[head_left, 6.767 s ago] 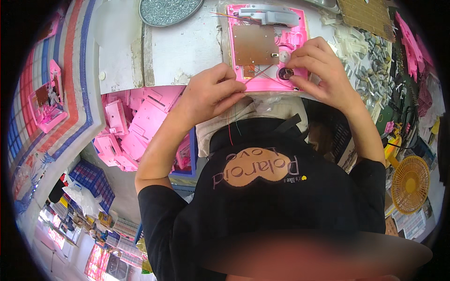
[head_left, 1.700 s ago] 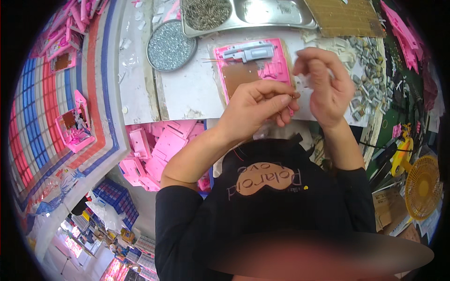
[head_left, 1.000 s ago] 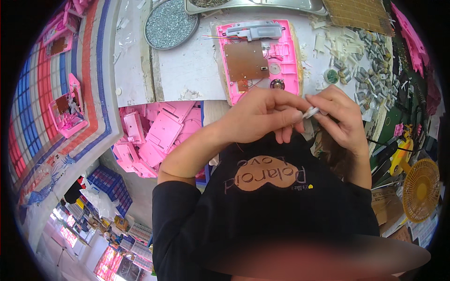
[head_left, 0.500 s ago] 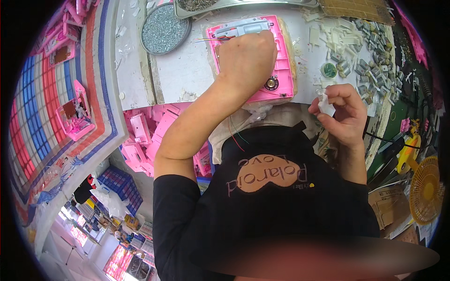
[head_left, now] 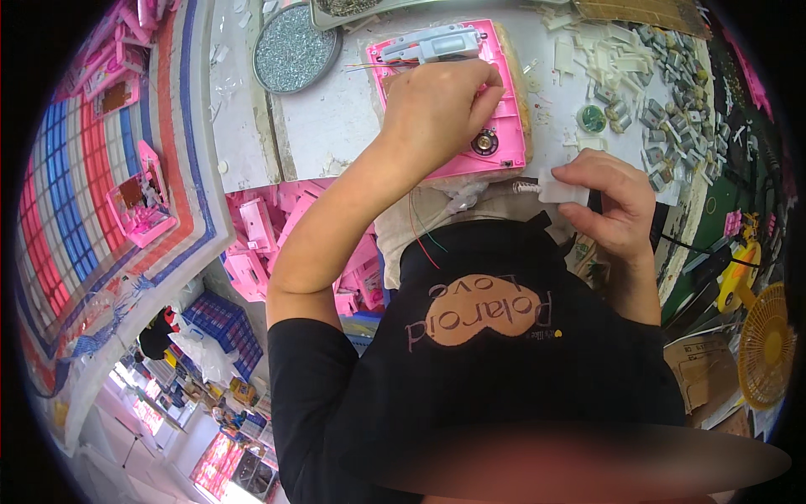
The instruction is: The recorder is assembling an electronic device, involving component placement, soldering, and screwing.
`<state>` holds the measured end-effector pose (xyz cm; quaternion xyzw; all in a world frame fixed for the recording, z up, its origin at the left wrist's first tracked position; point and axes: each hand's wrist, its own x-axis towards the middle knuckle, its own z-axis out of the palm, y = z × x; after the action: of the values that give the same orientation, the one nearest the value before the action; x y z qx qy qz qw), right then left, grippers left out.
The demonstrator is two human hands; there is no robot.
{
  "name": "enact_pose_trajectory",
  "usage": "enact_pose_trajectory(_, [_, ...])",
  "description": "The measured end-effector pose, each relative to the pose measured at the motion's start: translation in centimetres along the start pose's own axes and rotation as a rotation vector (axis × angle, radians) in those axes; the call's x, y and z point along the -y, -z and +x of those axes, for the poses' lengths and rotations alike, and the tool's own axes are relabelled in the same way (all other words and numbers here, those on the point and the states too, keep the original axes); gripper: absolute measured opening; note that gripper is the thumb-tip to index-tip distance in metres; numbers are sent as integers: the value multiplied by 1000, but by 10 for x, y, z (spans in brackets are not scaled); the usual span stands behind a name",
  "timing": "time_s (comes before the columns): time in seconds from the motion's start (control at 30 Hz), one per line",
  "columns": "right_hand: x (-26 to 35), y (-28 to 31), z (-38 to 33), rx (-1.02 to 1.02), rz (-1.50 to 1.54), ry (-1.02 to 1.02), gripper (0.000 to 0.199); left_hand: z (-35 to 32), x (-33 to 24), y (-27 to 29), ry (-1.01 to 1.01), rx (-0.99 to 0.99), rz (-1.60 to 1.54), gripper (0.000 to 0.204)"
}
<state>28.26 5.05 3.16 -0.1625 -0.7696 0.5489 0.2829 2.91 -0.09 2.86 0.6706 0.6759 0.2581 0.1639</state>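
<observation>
A pink plastic housing (head_left: 506, 126) lies on the bench with its inside facing up. Across its far part runs a grey mechanism (head_left: 437, 44), with thin coloured wires leading off to the left. A round black speaker-like part (head_left: 484, 142) sits in its near right area. My left hand (head_left: 437, 105) rests over the middle of the housing, fingers curled; whatever they grip is hidden beneath the hand. Near the bench's front edge, my right hand (head_left: 611, 202) pinches a white plastic piece (head_left: 561, 191) between thumb and fingers. A ribbed, spring-like end (head_left: 527, 187) sticks out leftward from that piece.
A round tray of small screws (head_left: 296, 49) stands at the far left. Several small motors (head_left: 672, 126) and white plastic parts (head_left: 617, 59) lie at the right, by a green roll (head_left: 591, 118). Pink housings (head_left: 260, 223) are stacked below the bench; a yellow fan (head_left: 764, 344) stands right.
My left hand has drawn slightly nearer, uncovering more of the grey mechanism. My right hand has turned the white piece and lowered it a little; its ribbed end now points left.
</observation>
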Motion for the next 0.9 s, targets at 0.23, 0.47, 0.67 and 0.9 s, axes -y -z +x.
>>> enact_pose_trajectory(0.23, [-2,7,13,-116,-270,-86,33,2,2,-6,-105,86,213,16])
enact_pose_trajectory(0.47, [-13,0,61,0,-588,179,27,-31,17,11,292,-119,-496,11])
enact_pose_trajectory(0.67, [-6,-13,88,179,-718,268,32,-42,23,-7,152,-289,-564,9])
enact_pose_trajectory(0.9, [-43,-4,90,198,-441,301,28,-37,28,-8,18,-322,-453,10])
